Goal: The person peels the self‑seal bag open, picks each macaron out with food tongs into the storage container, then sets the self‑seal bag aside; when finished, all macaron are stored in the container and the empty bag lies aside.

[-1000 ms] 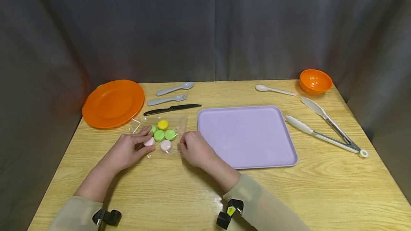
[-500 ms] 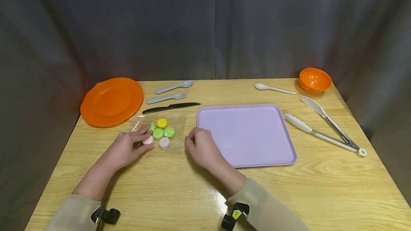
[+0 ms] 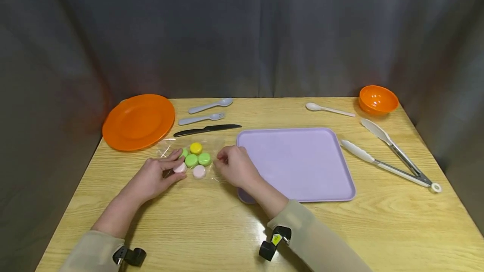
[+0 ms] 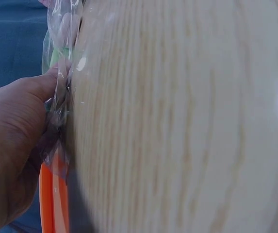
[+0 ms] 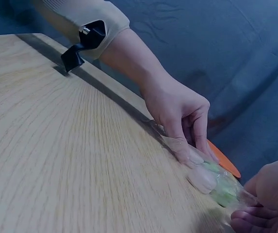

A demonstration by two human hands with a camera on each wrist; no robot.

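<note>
Left hand (image 3: 153,177): was clamped on the bag (image 3: 210,172), around a pink disc (image 3: 180,168).
Right hand (image 3: 238,168): pinched the bag's right edge.
Bag: lay on the table (image 3: 181,226), just left of the tray (image 3: 296,165).

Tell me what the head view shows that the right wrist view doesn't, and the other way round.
Head only: the purple tray, tongs, orange bowl, white spoon, gray spoon, gray fork and black knife.

Right wrist only: the underside of the right hand with its curled fingers, and a low, side-on look at the clear bag.

Both: the left hand on that bag, green pieces and pale pink pieces inside, the orange plate, the wooden table.
</note>
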